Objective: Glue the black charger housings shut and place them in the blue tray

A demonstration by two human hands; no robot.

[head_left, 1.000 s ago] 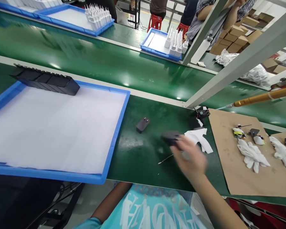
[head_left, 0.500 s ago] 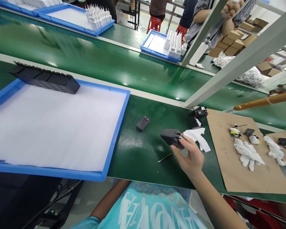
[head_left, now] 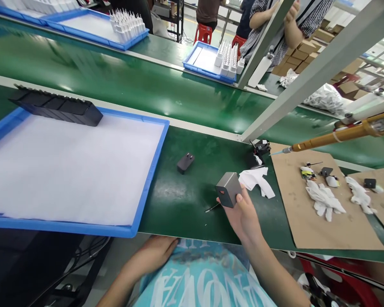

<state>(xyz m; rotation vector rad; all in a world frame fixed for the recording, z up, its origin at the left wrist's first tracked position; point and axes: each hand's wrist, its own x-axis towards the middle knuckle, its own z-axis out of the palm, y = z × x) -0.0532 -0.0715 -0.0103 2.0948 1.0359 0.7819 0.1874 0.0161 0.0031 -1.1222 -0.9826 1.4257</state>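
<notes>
My right hand is closed around a dark grey charger and holds it up over the green bench. One end of the charger, with a small orange port, faces left and toward me. At the bench's front edge, close to my shirt, is my left hand; its fingers are mostly hidden. A smaller black plug adapter lies on the bench, its two prongs facing up. Just below the held charger, a thin dark tool lies partly covered by my right hand. White cloth pieces are right of the charger.
A blue tray lined with white holds a row of black chargers at its back left. To the right, gloves and small parts lie on brown cardboard. An orange-brown screwdriver hangs over it. A slanted metal post rises behind.
My right hand has turned the charger so that its port end shows. The left hand has come into view at the bench's front edge. The whole view has shifted slightly.
</notes>
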